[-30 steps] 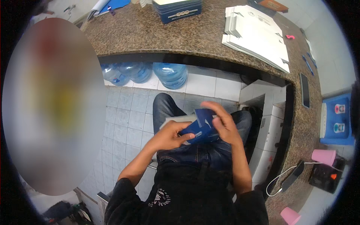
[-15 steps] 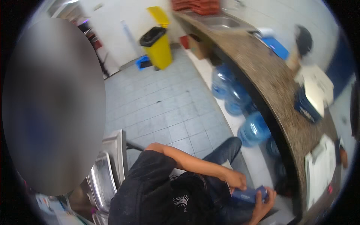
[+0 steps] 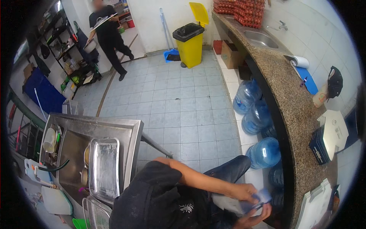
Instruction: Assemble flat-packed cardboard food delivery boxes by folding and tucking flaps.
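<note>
In front of my lap, both hands hold a blue and white folding carton (image 3: 262, 196), blurred by motion. My left hand (image 3: 246, 192) reaches across from the upper left and grips its near part, fingers curled. My right hand (image 3: 257, 218) comes up from below, with thumb and fingers closed on its lower side. A pale panel (image 3: 225, 201) shows beneath my left forearm; whether it belongs to the carton I cannot tell. On the counter to the right stand similar navy and white cartons (image 3: 323, 143), apparently nested. White flat sheets (image 3: 314, 206) lie nearer to me.
A granite counter (image 3: 282, 80) curves along the right, with large blue water bottles (image 3: 263, 152) beneath. At left is a steel sink table (image 3: 126, 128) bearing a metal tray (image 3: 105, 168). A yellow bin (image 3: 190, 47) stands far back. Another person (image 3: 106, 36) carries a pot and a flat tray-like thing.
My view has shifted, and the large grey blur at left is gone, uncovering the sink table and the other person. The carton has tilted up between my hands, and my left hand has shifted on it.
</note>
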Demonstrator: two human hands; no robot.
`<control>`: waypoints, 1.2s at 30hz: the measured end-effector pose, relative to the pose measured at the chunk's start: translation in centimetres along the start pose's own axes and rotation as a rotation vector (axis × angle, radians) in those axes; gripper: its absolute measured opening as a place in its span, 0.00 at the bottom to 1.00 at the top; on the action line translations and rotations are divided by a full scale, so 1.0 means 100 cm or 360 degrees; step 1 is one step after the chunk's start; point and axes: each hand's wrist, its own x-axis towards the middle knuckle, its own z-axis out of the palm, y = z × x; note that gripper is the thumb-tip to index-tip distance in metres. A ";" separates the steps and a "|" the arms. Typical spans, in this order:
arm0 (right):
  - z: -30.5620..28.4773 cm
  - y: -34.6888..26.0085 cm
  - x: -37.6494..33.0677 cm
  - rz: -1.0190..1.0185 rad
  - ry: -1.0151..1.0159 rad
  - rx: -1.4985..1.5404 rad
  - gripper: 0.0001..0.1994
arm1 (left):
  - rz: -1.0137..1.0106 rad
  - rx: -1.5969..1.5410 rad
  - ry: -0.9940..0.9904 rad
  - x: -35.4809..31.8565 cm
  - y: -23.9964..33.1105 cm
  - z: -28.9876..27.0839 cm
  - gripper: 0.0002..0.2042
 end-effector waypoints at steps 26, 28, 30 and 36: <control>-0.006 0.006 0.003 0.0213 -0.0253 0.0316 0.15 | 0.0273 0.0194 0.0694 0.017 0.020 -0.003 0.19; 0.007 0.011 -0.004 0.0225 0.0088 0.0122 0.13 | 0.0101 0.0378 0.0794 0.008 0.024 0.017 0.19; 0.010 0.011 -0.002 0.0294 0.0250 0.0091 0.11 | 0.0168 0.0588 0.0751 0.007 0.022 0.033 0.19; -0.012 0.007 0.012 0.0402 0.0155 0.0260 0.12 | -0.0031 0.0286 0.0476 -0.005 0.006 0.011 0.19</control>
